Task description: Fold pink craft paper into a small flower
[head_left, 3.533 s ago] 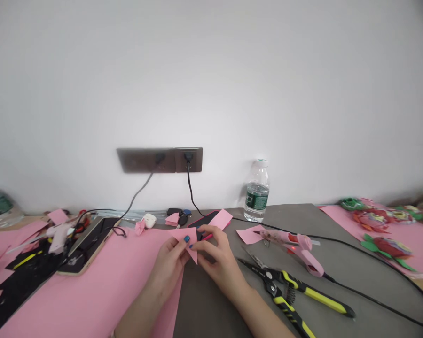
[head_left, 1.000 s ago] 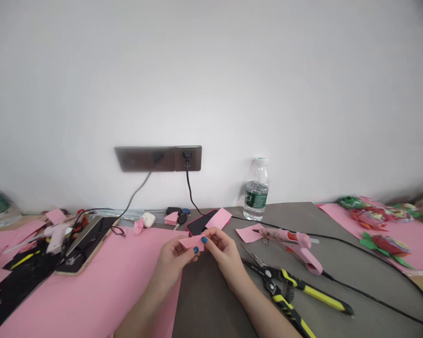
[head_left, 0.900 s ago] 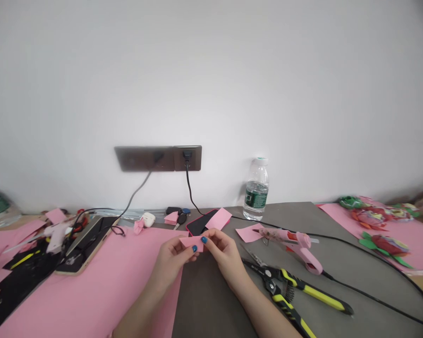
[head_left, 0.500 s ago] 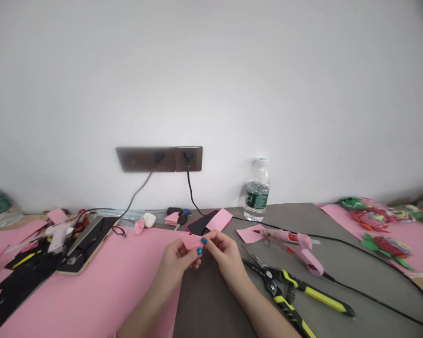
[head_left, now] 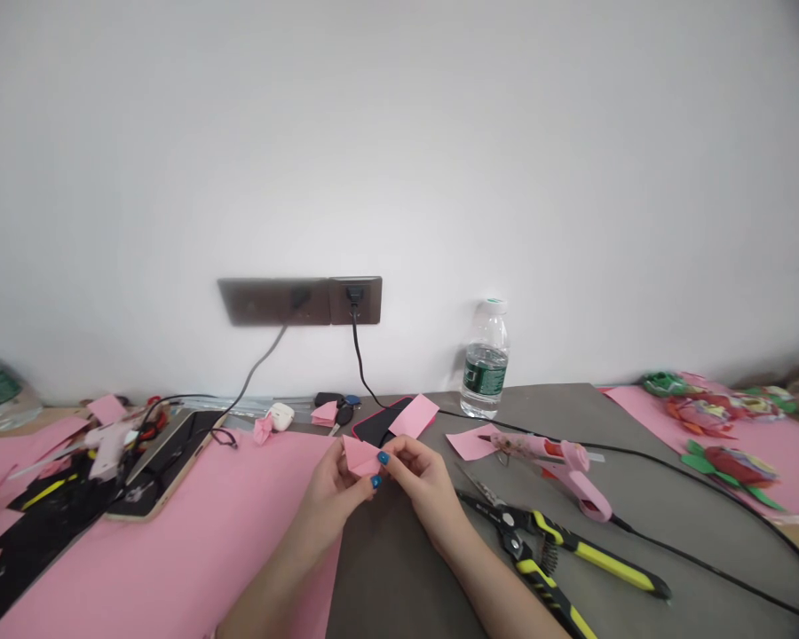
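Note:
A small folded piece of pink paper [head_left: 359, 457] is pinched between my two hands, above the line where the large pink sheet [head_left: 193, 541] meets the grey mat [head_left: 399, 577]. My left hand [head_left: 338, 486] grips its left and lower side, the thumb pressed toward the front. At its right edge, my right hand [head_left: 418, 472] closes thumb and fingers on the paper. Beyond the hands, a pink-edged phone [head_left: 378, 424] lies partly under a pink paper square [head_left: 414, 415]. The fingertips behind the paper are hidden.
To the right lie a pink glue gun [head_left: 552, 457] with its black cord and open yellow-black pliers [head_left: 526, 532]. A water bottle [head_left: 485, 364] stands by the wall. Paper flowers [head_left: 739, 466] rest far right. At left are another phone [head_left: 166, 466] and a second glue gun [head_left: 108, 444].
The folded pink paper has tilted so more of its face shows between my fingers. Both hands stay in nearly the same place, and the surrounding items have not moved.

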Demonstrator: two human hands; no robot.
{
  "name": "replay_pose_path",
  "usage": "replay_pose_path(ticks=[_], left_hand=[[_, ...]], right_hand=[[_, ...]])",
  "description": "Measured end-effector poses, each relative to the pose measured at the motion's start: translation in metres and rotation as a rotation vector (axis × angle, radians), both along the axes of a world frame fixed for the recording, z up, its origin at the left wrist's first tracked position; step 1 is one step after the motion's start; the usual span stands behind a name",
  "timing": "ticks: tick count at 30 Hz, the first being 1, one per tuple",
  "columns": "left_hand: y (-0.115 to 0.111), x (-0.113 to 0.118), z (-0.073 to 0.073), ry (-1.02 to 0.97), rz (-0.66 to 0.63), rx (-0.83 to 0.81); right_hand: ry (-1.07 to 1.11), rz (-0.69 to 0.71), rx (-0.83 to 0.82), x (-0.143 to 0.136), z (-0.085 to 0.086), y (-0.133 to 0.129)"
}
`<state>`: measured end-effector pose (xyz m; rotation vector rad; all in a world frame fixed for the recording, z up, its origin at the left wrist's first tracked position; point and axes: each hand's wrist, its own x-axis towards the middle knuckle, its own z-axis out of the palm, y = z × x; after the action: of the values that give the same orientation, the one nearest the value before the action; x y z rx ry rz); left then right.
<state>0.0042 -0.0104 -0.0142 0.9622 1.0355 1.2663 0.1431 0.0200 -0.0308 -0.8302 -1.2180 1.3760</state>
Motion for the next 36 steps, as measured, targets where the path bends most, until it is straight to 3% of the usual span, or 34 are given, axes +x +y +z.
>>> replay_pose_path(ticks=[5,11,16,21,26,30,36], left_hand=[[0.002,-0.004,0.002,-0.014,-0.002,-0.050],[0.005,-0.010,-0.004,-0.002,0.070,0.030],[0.004,-0.008,0.000,-0.058,0.108,0.041],[0.002,-0.010,0.005,0.009,0.066,0.053],[0.001,-0.006,0.004,-0.003,-0.018,-0.086],[0.001,-0.005,0.004,-0.031,-0.014,-0.156],[0.002,-0.009,0.003,-0.056,0.048,-0.088]], right_hand=[[0.001,-0.035,0.002,0.002,0.000,0.002],[-0.024,0.092,0.014,0.002,0.003,0.000],[-0.143,0.160,0.108,-0.001,-0.001,-0.003],[-0.167,-0.017,0.220,0.000,-0.001,-0.006],[-0.230,-0.229,0.408,0.004,0.004,-0.006],[-0.308,-0.244,0.564,0.007,0.007,-0.007],[-0.459,-0.187,0.707,0.008,0.007,-0.007]])
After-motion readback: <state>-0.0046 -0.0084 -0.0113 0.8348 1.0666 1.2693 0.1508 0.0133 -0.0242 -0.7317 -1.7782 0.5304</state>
